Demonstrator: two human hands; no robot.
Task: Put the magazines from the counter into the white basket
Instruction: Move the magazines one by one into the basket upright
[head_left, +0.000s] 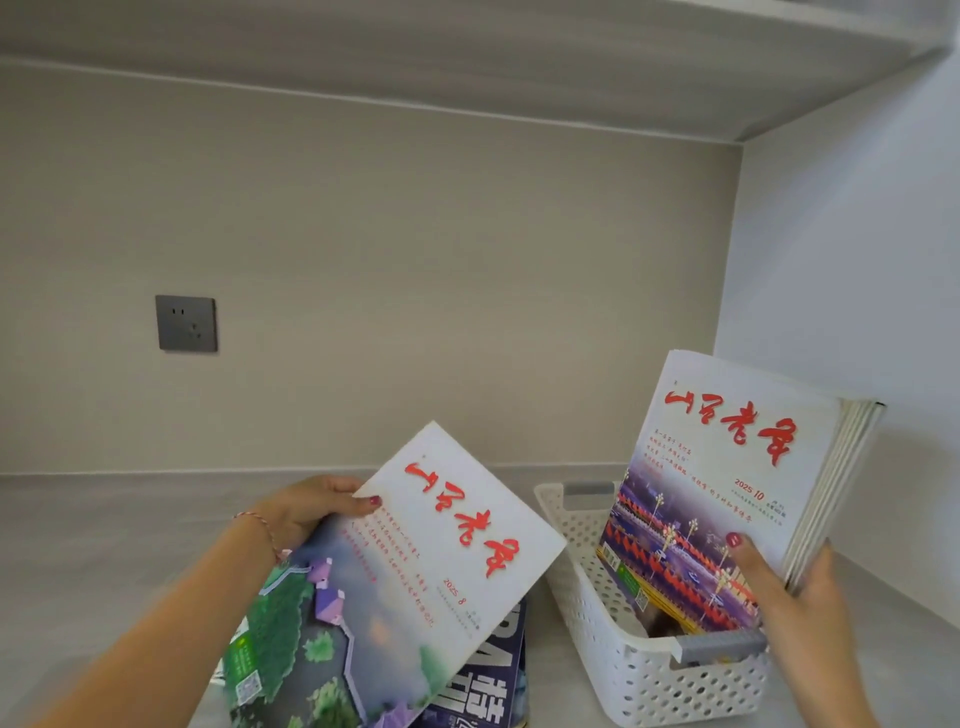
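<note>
My left hand (311, 512) grips the upper left corner of a white magazine with red calligraphy and a green landscape (405, 582), lifted and tilted above a dark blue magazine (483, 686) that lies on the counter. The white perforated basket (644, 680) with grey handles stands to the right. Several magazines (727, 483) stand upright in it, the front one showing red calligraphy and a night street scene. My right hand (795, 582) holds this stack at its lower right, thumb on the front cover, fingers behind.
The grey counter (104, 545) runs along a beige back wall with a grey power socket (186, 323). A white side wall (857, 260) stands close behind the basket on the right, and a shelf (571, 62) hangs overhead.
</note>
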